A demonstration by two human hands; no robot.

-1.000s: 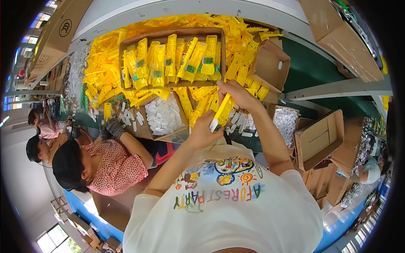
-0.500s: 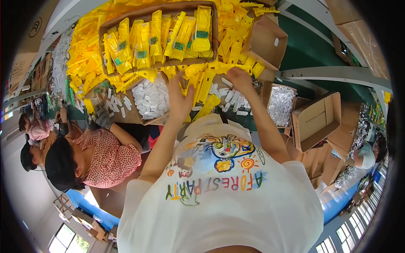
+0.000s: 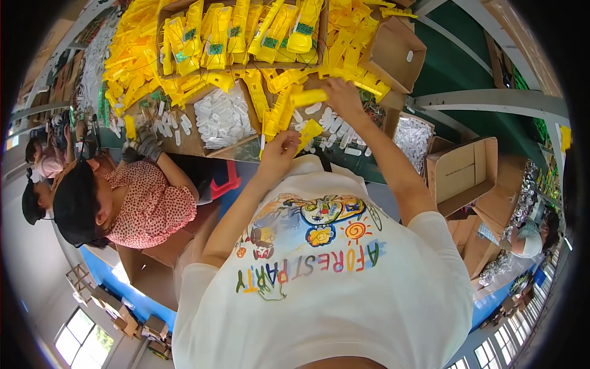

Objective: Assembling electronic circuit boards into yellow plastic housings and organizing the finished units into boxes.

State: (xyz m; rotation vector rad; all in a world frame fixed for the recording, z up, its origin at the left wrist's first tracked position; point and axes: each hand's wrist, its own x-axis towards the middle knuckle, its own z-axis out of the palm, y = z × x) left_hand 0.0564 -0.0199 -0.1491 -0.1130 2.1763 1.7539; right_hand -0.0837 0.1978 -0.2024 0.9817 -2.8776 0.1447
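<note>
My right hand point(image 3: 344, 100) reaches over the table's middle, its fingers closed on the end of a long yellow plastic housing point(image 3: 309, 97), slightly smeared by motion. Nearer to me, my left hand point(image 3: 280, 151) has curled fingers; whether anything small is in them is hidden. Right beside those fingers lies another yellow housing point(image 3: 309, 133) with a small hole. A short stack of yellow housings point(image 3: 279, 114) lies between my hands. Loose white plastic pieces point(image 3: 339, 132) are scattered below my right hand.
A cardboard box point(image 3: 161, 43) of yellow housings with green circuit boards and thin wires stands ahead, amid a yellow heap point(image 3: 132, 58). White pieces point(image 3: 221, 117) fill a box at left, clear-looking ones point(image 3: 410, 144) at right. At left, a co-worker's gloved hands point(image 3: 146, 146) work close by.
My left hand has drawn back toward me and its fingers have curled. My right hand now has a yellow housing, swung to the left. The whole view has shifted slightly.
</note>
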